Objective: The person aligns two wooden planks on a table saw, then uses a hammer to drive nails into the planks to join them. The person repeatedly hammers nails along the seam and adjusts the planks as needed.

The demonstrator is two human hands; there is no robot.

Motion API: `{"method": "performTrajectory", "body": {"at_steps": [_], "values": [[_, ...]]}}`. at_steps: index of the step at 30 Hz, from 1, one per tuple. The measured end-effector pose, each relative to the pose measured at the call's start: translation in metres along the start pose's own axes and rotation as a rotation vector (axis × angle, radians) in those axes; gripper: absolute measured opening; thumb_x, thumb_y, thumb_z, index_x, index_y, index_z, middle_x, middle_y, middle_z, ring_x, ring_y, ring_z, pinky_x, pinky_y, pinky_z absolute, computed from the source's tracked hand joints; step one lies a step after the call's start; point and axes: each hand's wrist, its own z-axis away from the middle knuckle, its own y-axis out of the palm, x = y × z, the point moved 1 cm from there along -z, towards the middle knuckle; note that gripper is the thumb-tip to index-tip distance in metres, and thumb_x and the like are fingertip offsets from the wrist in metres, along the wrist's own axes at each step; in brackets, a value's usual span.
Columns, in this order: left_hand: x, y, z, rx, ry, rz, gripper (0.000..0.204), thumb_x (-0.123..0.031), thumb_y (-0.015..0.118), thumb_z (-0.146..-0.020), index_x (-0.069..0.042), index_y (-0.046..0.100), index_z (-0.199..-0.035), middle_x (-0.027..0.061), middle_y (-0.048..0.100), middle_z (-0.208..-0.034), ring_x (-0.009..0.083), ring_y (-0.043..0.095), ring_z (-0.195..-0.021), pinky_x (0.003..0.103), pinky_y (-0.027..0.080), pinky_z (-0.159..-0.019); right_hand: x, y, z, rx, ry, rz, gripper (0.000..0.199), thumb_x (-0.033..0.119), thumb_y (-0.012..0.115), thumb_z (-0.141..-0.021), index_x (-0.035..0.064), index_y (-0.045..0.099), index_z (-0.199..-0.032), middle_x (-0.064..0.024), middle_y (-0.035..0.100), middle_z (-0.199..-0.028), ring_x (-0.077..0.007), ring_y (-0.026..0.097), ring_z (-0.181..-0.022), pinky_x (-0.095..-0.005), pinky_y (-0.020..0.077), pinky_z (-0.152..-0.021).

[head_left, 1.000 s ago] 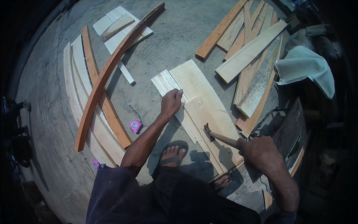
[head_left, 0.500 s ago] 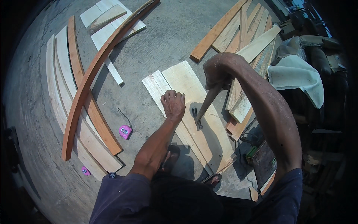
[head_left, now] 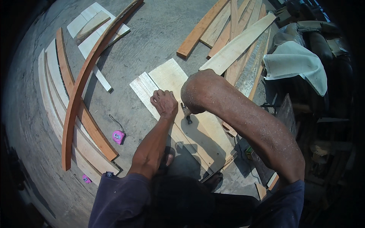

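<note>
Since half a second ago the right hand [head_left: 194, 99] has come down with the hammer [head_left: 186, 114], its head now low over the pale board [head_left: 205, 131] on the concrete floor [head_left: 152, 45]. The left hand [head_left: 164, 102] presses flat, fingers curled, on the board's near end. A pink tape measure [head_left: 118, 136] lies left, curved planks [head_left: 76, 102] beyond. The raised right forearm hides the hammer's handle and the grip around it.
</note>
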Motion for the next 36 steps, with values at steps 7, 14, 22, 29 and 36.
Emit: {"method": "performTrajectory", "body": {"at_steps": [7, 14, 22, 29, 36], "values": [[-0.004, 0.002, -0.002, 0.056, -0.008, -0.131, 0.031, -0.028, 0.057, -0.102, -0.002, 0.074, -0.1, 0.0167, 0.059, -0.112, 0.0328, 0.047, -0.12, 0.052, 0.028, -0.106, 0.012, 0.085, 0.017, -0.262, 0.173, -0.403, 0.025, 0.02, 0.072, -0.092, -0.0007, 0.079, -0.105, -0.0165, 0.078, -0.093, -0.0248, 0.079, -0.082, -0.0379, 0.0613, -0.068], [-0.002, 0.002, -0.006, 0.023, 0.038, -0.171, 0.026, -0.024, 0.058, -0.1, -0.003, 0.072, -0.096, 0.0165, 0.058, -0.108, 0.0328, 0.047, -0.114, 0.051, 0.03, -0.102, 0.027, 0.133, 0.056, -0.341, 0.198, -0.391, 0.031, 0.023, 0.078, -0.088, 0.0008, 0.077, -0.111, -0.0156, 0.076, -0.087, -0.0232, 0.078, -0.078, -0.0356, 0.0598, -0.059], [-0.001, 0.008, -0.005, 0.038, 0.032, -0.169, 0.029, -0.026, 0.055, -0.103, -0.003, 0.072, -0.101, 0.0159, 0.057, -0.11, 0.0333, 0.047, -0.112, 0.051, 0.031, -0.101, 0.059, 0.259, 0.147, -0.36, 0.212, -0.671, 0.027, 0.019, 0.068, -0.094, 0.0001, 0.059, -0.11, -0.019, 0.07, -0.072, -0.0393, 0.071, -0.058, -0.0479, 0.0544, -0.051], [-0.045, -0.044, 0.052, 0.3, 0.245, 0.442, 0.033, -0.028, 0.06, -0.106, 0.001, 0.068, -0.094, 0.0211, 0.06, -0.078, 0.04, 0.06, -0.076, 0.049, 0.048, -0.072, 0.08, 0.342, 0.213, -0.363, 0.343, -0.743, 0.032, 0.02, 0.081, -0.086, 0.003, 0.063, -0.107, -0.0155, 0.07, -0.072, -0.0322, 0.072, -0.062, -0.0462, 0.0525, -0.053], [-0.091, -0.08, 0.115, 1.192, 0.467, 0.652, 0.025, -0.027, 0.063, -0.107, -0.004, 0.072, -0.11, 0.0139, 0.072, -0.094, 0.0247, 0.069, -0.09, 0.04, 0.053, -0.082, 0.07, 0.344, 0.262, -0.394, 0.414, -0.815, 0.039, 0.021, 0.083, -0.086, 0.0015, 0.064, -0.114, -0.0161, 0.07, -0.071, -0.032, 0.072, -0.063, -0.0457, 0.0531, -0.057]]}}
